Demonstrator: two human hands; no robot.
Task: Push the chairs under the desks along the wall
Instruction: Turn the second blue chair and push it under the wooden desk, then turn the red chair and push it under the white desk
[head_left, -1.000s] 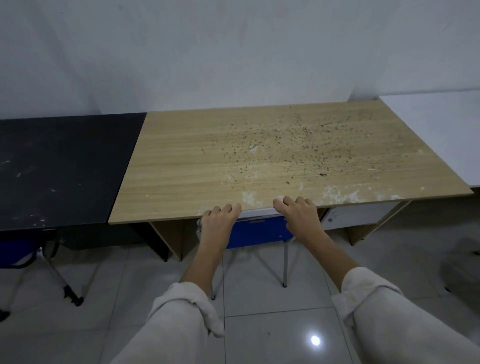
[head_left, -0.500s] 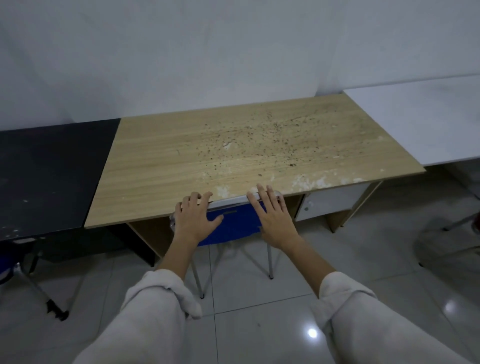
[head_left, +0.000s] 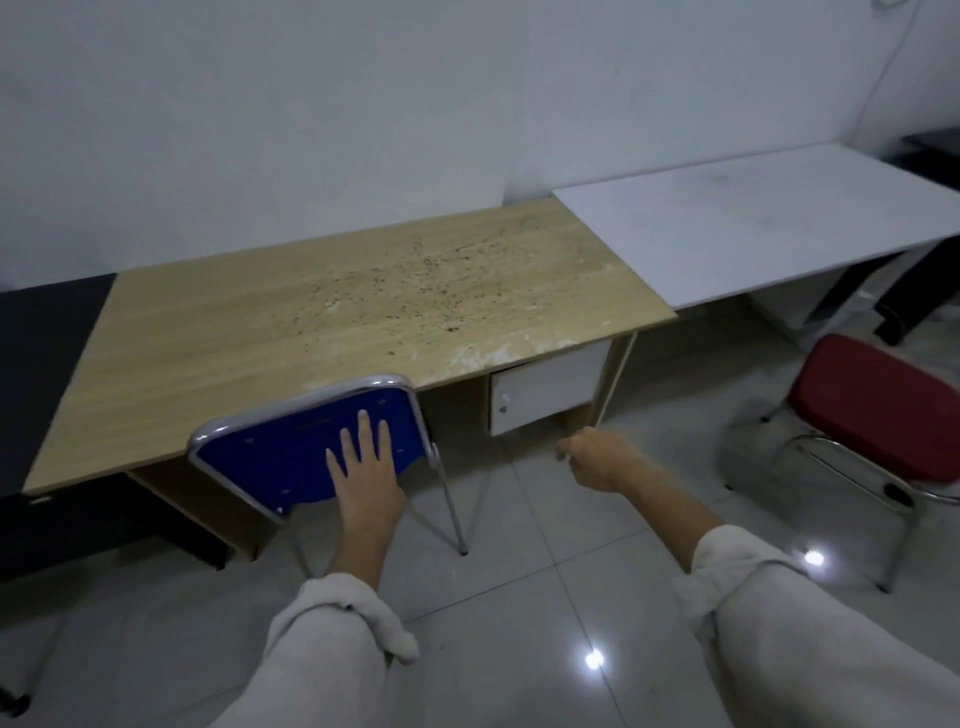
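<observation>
A blue chair with a chrome frame stands tucked against the front edge of the wooden desk; only its backrest and rear legs show. My left hand lies flat on the blue backrest, fingers spread. My right hand hangs in the air to the right of that chair, off it, fingers loosely curled and holding nothing. A red-cushioned chair with chrome legs stands out on the floor at the right, in front of the white desk.
A black desk adjoins the wooden one on the left. A white drawer box hangs under the wooden desk's right side. All desks stand against the white wall. Glossy tiled floor lies below me.
The view has swung right and pulled back, bringing the red chair into view. My right hand has left the blue chair's top rail and moved right; my left hand now lies flat on the backrest.
</observation>
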